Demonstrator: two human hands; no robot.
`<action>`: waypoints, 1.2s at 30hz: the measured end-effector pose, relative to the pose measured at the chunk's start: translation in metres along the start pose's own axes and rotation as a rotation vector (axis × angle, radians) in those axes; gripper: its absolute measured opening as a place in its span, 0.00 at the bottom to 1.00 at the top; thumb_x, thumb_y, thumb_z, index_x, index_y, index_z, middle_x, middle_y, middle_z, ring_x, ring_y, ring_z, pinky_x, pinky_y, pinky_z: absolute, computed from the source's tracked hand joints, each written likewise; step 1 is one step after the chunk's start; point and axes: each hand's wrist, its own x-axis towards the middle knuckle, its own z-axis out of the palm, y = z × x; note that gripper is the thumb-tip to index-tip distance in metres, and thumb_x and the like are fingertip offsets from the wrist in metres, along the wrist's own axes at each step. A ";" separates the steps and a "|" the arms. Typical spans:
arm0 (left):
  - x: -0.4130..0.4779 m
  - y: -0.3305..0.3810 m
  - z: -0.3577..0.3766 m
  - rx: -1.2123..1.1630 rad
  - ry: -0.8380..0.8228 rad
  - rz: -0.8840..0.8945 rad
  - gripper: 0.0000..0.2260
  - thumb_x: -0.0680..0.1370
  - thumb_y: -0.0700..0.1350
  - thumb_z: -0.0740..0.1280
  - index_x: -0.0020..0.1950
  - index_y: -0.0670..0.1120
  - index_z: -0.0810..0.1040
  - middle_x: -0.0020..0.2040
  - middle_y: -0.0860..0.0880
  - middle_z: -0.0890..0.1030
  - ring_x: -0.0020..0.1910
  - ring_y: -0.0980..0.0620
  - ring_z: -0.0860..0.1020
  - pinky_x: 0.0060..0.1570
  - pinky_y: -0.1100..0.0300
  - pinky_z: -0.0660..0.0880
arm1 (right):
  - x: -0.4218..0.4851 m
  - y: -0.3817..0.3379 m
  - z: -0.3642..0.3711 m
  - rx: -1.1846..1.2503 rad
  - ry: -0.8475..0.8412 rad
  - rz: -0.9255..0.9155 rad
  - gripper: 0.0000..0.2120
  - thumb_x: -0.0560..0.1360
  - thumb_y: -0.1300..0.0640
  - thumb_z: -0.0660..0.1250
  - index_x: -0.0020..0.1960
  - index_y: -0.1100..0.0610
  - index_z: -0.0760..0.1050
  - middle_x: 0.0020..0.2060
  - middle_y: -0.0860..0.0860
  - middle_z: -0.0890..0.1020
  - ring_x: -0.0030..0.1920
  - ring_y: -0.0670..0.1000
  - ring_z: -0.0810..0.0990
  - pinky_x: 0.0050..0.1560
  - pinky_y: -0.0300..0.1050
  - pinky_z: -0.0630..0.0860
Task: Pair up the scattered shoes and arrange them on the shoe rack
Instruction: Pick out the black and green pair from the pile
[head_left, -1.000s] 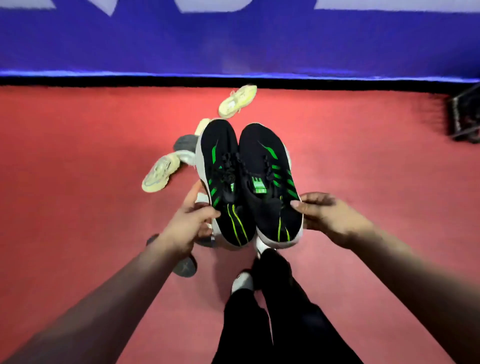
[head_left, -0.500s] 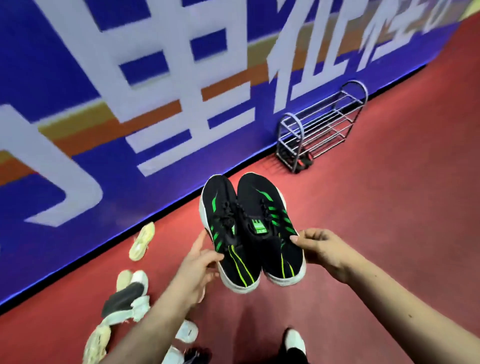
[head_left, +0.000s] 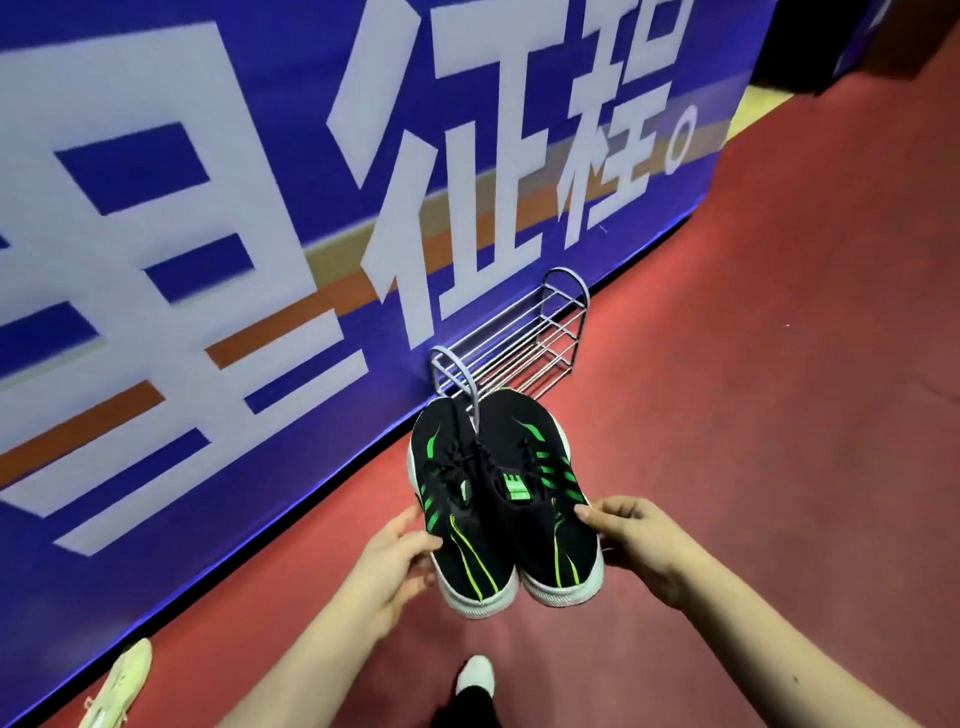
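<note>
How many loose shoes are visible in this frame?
3: one black shoe in the left hand, its mate in the right hand, one pale shoe on the floor at bottom left. Others may be hidden.

The left hand (head_left: 395, 566) gripped the left black shoe (head_left: 457, 530) and the right hand (head_left: 639, 545) the right black shoe (head_left: 545, 499), the two touching side by side, toes pointing away. Beyond them a wire shoe rack (head_left: 511, 340) stood against a blue banner (head_left: 208, 234) on the red floor (head_left: 779, 415); a pale yellow shoe (head_left: 122, 686) lay at lower left
</note>
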 end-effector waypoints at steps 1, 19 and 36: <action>0.021 0.007 0.010 0.004 -0.015 -0.020 0.25 0.72 0.31 0.63 0.66 0.49 0.73 0.43 0.45 0.83 0.38 0.50 0.74 0.39 0.57 0.71 | 0.017 -0.007 -0.011 0.001 0.012 0.009 0.10 0.75 0.57 0.68 0.47 0.66 0.76 0.36 0.57 0.81 0.34 0.52 0.79 0.38 0.41 0.77; 0.307 0.110 0.254 -0.003 0.010 -0.192 0.11 0.71 0.32 0.63 0.43 0.46 0.81 0.30 0.51 0.79 0.31 0.54 0.73 0.34 0.61 0.66 | 0.287 -0.151 -0.257 -0.192 0.009 0.135 0.09 0.75 0.57 0.68 0.43 0.64 0.78 0.35 0.57 0.80 0.35 0.52 0.76 0.40 0.43 0.75; 0.532 0.077 0.320 -0.219 0.261 -0.396 0.20 0.69 0.32 0.68 0.57 0.49 0.75 0.38 0.46 0.78 0.33 0.54 0.72 0.32 0.63 0.68 | 0.573 -0.141 -0.357 -0.328 -0.181 0.463 0.14 0.73 0.58 0.71 0.50 0.69 0.78 0.40 0.60 0.84 0.39 0.54 0.80 0.41 0.44 0.77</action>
